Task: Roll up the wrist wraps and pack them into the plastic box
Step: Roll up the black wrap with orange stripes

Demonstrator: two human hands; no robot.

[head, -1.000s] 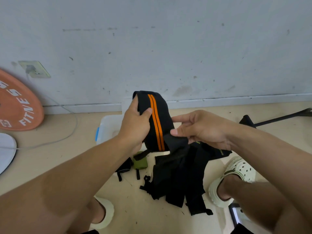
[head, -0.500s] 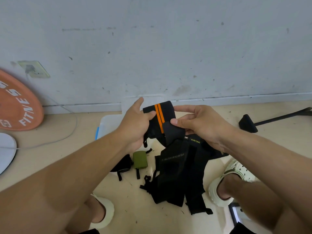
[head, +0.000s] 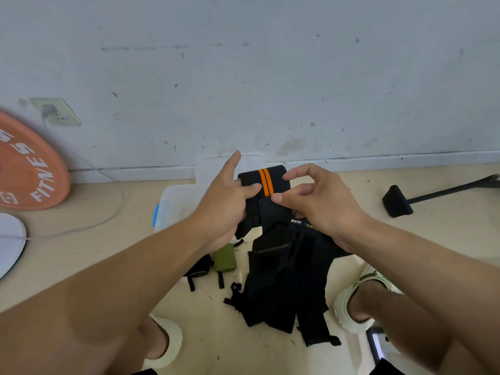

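Note:
A black wrist wrap with two orange stripes (head: 266,182) is held up in front of me, partly rolled. My left hand (head: 224,201) grips its left side, thumb across the front and index finger sticking up. My right hand (head: 313,198) pinches the black end flap at the roll's right side. Behind my left hand sits the clear plastic box (head: 176,201) with a blue latch, its inside mostly hidden. Below lies a pile of black wraps (head: 286,280), with a rolled green wrap (head: 224,257) and a small black one (head: 198,267) to its left.
An orange weight plate (head: 29,169) leans on the wall at left, beside a wall socket (head: 54,112) with a cable. A white disc (head: 10,242) lies at the left edge. A black padded bar (head: 422,197) lies on the floor at right. My feet in pale clogs (head: 359,301) flank the pile.
The striped wrap has been wound shorter, from a tall hanging loop into a compact roll. Both hands came closer together and my right thumb shifted onto the end flap.

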